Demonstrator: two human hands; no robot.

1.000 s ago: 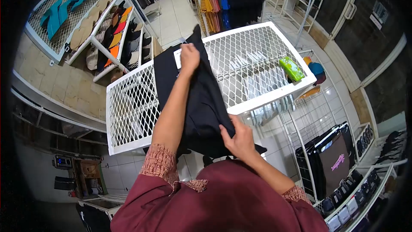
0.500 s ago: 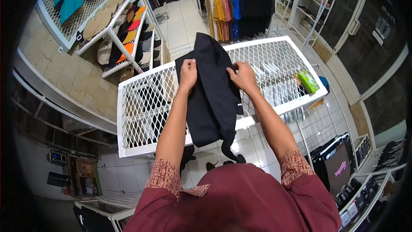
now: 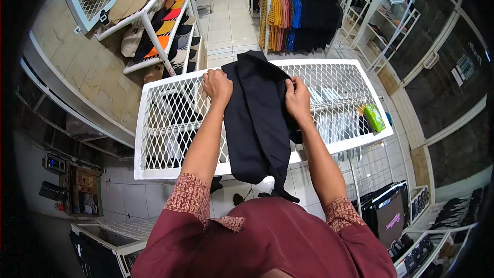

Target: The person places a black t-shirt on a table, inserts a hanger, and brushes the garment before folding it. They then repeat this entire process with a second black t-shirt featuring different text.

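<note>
A black garment [image 3: 257, 123] lies folded lengthwise over the white mesh-topped table [image 3: 180, 174], its lower end hanging past the near edge. The curled fingers of my left hand [image 3: 218, 85] are at the garment's upper left edge, over the mesh. On the opposite side, my right hand [image 3: 298, 102] pinches the upper right edge between thumb and fingers. A loose fold rises between the hands near the top. The narrow black end dangles toward my maroon shirt [image 3: 267, 237].
A green packet [image 3: 374, 118] rests at the table's right end. Beyond stands a rack of hanging clothes [image 3: 303, 18]. Caps fill a shelf [image 3: 167, 28] at the left. Glass doors [image 3: 453, 67] are on the right, and dark goods hang at the lower right [image 3: 388, 211].
My left hand has shifted left to the garment's edge. My right hand has turned more upright at the right edge, and the garment's upper fold has dropped lower. The view has tilted slightly.
</note>
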